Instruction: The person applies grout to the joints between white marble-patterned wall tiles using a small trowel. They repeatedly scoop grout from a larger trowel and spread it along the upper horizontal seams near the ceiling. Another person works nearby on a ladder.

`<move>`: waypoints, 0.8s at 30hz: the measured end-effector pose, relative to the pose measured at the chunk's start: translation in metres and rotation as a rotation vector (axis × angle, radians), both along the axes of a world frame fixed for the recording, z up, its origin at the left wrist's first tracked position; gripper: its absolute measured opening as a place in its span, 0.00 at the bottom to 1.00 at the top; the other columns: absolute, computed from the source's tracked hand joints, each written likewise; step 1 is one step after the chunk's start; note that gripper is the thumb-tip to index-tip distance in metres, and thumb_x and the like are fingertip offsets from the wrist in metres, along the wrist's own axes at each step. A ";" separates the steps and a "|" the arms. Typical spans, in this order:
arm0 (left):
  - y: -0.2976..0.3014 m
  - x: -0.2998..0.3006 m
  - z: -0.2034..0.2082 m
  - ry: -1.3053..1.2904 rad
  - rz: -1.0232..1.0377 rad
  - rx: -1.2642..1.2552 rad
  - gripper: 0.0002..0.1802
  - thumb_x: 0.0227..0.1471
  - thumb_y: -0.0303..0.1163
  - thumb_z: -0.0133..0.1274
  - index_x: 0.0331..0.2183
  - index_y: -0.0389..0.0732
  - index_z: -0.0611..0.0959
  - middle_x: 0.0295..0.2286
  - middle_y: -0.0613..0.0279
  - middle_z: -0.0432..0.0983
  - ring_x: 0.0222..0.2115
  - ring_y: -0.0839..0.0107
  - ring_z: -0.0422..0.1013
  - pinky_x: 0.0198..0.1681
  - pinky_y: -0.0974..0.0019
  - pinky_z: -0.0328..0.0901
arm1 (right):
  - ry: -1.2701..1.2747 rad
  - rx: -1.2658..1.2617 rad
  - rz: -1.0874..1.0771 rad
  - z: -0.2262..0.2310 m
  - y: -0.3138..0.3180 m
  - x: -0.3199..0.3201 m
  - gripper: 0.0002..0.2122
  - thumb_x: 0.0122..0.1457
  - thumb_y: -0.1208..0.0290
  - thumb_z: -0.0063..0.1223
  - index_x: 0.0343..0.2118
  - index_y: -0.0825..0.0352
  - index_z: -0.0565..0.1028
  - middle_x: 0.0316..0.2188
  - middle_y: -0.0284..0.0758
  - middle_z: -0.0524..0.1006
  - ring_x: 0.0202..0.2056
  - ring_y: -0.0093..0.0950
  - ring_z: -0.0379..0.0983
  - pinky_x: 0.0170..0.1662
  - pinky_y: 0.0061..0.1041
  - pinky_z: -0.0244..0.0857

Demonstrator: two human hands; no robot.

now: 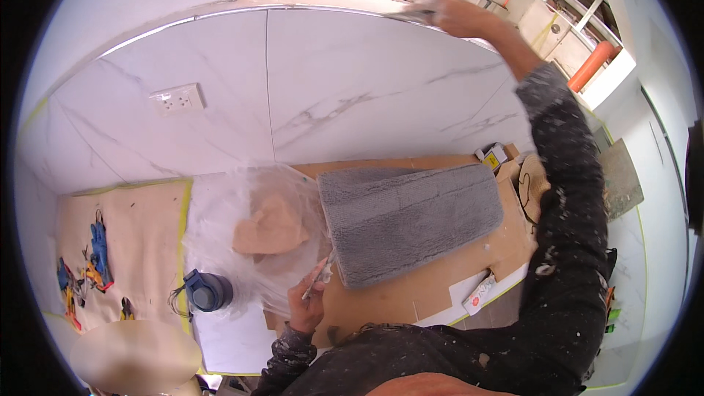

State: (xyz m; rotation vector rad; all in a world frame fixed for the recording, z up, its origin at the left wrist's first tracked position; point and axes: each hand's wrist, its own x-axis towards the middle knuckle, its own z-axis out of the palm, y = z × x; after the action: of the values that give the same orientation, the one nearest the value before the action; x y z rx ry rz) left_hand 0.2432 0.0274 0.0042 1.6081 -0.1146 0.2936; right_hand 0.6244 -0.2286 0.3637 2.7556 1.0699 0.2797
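My right arm stretches far up to the top edge of the marble-look wall panels [345,88]. There my right hand [458,16] is closed around a putty knife [412,14], its thin blade lying along the ledge [323,9]. Low in the middle, my left hand [306,308] grips another flat-bladed putty knife [320,276], with some whitish paste by the blade. Just beyond that hand lies a clear plastic bag [220,205] with a beige lump [273,226] in it. To its right is a folded grey plush mat [411,220].
Brown cardboard [433,279] covers the surface under the mat. A dark blue bottle [208,291] stands left of my left hand. Farther left are blue gloves [99,246] and pliers [127,309]. A straw hat [533,187] sits by my right arm; a socket plate [176,99] is on the wall.
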 end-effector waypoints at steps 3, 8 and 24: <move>0.003 0.004 -0.002 0.026 -0.059 -0.014 0.18 0.58 0.25 0.45 0.50 0.32 0.76 0.42 0.48 0.78 0.42 0.71 0.73 0.47 0.68 0.64 | -0.009 0.028 -0.135 0.021 -0.025 -0.012 0.18 0.56 0.75 0.46 0.51 0.67 0.73 0.43 0.51 0.76 0.46 0.45 0.72 0.52 0.35 0.63; -0.001 0.006 0.005 0.020 -0.081 0.010 0.18 0.58 0.26 0.46 0.50 0.33 0.76 0.41 0.48 0.79 0.41 0.70 0.74 0.47 0.68 0.65 | -0.097 -0.003 -0.131 0.017 -0.020 0.047 0.22 0.55 0.74 0.43 0.54 0.69 0.70 0.53 0.52 0.69 0.51 0.43 0.67 0.56 0.33 0.59; 0.003 0.006 -0.010 0.030 -0.095 -0.101 0.19 0.60 0.31 0.47 0.50 0.31 0.75 0.45 0.49 0.76 0.45 0.68 0.73 0.50 0.67 0.64 | -0.181 0.035 -0.006 0.039 -0.028 -0.007 0.18 0.56 0.74 0.48 0.50 0.65 0.75 0.46 0.48 0.75 0.45 0.40 0.72 0.51 0.32 0.64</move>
State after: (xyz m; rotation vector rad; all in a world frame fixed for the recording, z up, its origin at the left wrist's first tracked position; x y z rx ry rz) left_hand 0.2496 0.0302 -0.0063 1.5017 -0.1502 0.1991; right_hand 0.6175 -0.2562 0.4032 2.7010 1.0188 0.5402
